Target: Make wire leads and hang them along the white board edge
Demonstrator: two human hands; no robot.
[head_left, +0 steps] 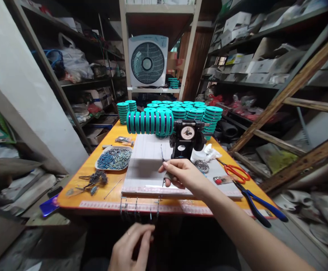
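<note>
My right hand (177, 173) is closed in front of the black winding machine (182, 145), over the white board (147, 165). A thin dark strand (162, 152) rises from its fingertips, and a small greyish piece shows between the fingers, too small to name. Below the table's front edge, my left hand (132, 246) is pinched, thumb against fingers; whatever it may hold is hidden. Just above it, several thin hooked wires (136, 207) hang at the table edge. A row of turquoise spools (149, 122) sits sideways on the machine's left side.
Stacked turquoise spools (213, 116) line the table's back. A white tray of small bluish pieces (114, 158) stands left, near a dark tangled clump (94, 180). Right lie a round tin (201, 166), red-handled scissors (235, 173) and blue-handled pliers (261, 203). A box fan (147, 62) stands behind.
</note>
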